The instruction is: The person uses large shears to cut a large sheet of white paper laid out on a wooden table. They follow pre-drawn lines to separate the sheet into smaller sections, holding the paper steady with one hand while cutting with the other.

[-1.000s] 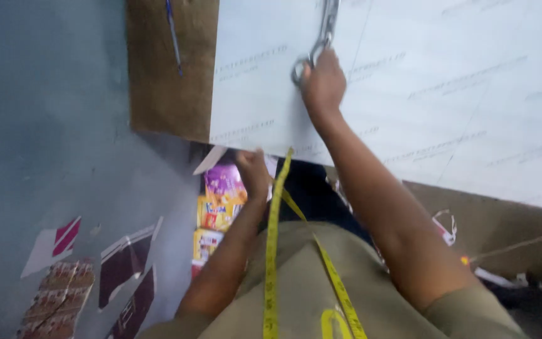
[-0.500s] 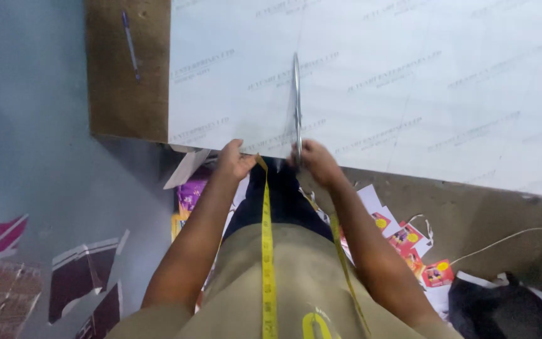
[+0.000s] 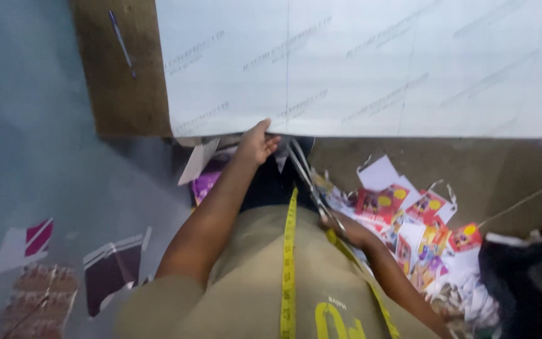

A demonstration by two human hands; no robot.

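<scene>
Head view, looking down along the torso. The left arm runs up from the lower left, bare from the short sleeve, elbow slightly bent, forearm angled up and to the right. The left hand (image 3: 256, 143) is raised at the end of it, palm turned away from the camera, thumb uppermost and fingers curled loosely forward, their tips partly hidden. The right arm enters from the lower right corner and runs up and to the left, forearm bare, held low and close against the body. The right hand (image 3: 340, 226) sits near the waist; it appears closed in a grip, though blur obscures the individual fingers.
</scene>
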